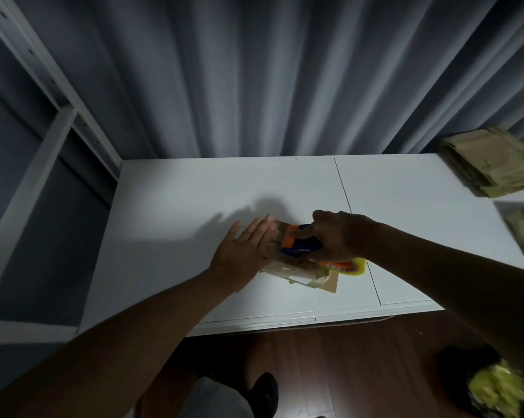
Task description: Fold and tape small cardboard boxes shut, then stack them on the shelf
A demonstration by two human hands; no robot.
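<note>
Box: small cardboard box [288, 263] lies on the white counter [170, 206], near its front edge, between both hands.
Left hand [239, 254]: fingers straight, flat against the box's left side, bracing it; nothing held.
Right hand [339, 236]: grip wrapped round the blue-and-orange tape dispenser [297, 244], which rests on the box top.
Tape roll [349, 267]: yellow, at the dispenser's near end.
Risk 1: box probably slides if the brace eases during the pull.
Risk 2: tape may run crooked or wrinkle off the seam.
Spare stock: flat cardboard stack [490, 164], far right.
</note>
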